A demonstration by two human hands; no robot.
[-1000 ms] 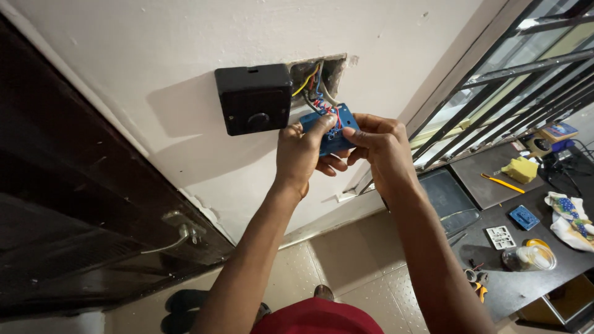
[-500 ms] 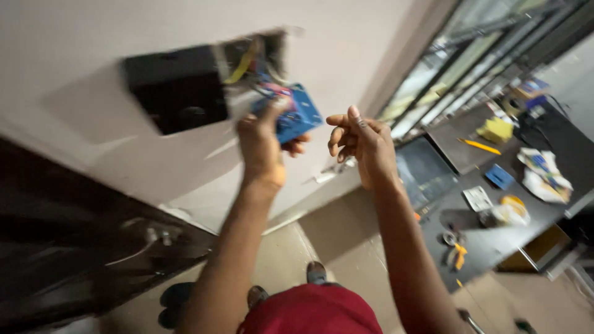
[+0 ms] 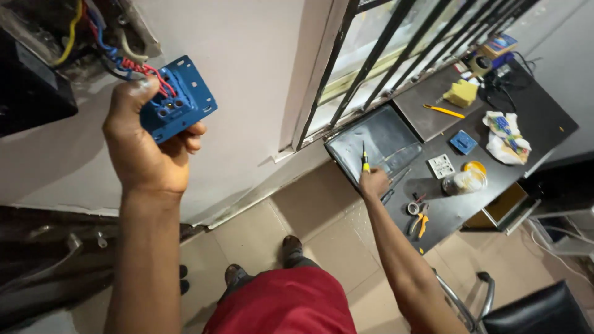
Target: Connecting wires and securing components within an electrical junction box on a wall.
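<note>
My left hand point(image 3: 146, 148) grips a blue switch module point(image 3: 178, 99) held up near the wall, its back facing me. Red and blue wires point(image 3: 133, 65) run from the module into the open wall box at the upper left, beside a yellow wire. My right hand point(image 3: 374, 183) is stretched down to the dark table point(image 3: 532, 130) below the window and holds a small screwdriver point(image 3: 365, 159) with a yellow and black handle, its tip pointing up. A black plate point(image 3: 28, 93) sits on the wall at the far left.
On the table lie pliers with orange handles point(image 3: 421, 221), a roll of tape point(image 3: 413, 208), a white socket plate point(image 3: 442, 166), a blue module point(image 3: 463, 142), a yellow sponge point(image 3: 461, 94), a yellow tool point(image 3: 443, 111) and a crumpled bag point(image 3: 507, 136). Window bars point(image 3: 396, 55) stand above. A black chair point(image 3: 532, 309) is at the lower right.
My right hand left the blue module, dropped to the table and took hold of the screwdriver. The view swung right and down. My left hand still holds the module.
</note>
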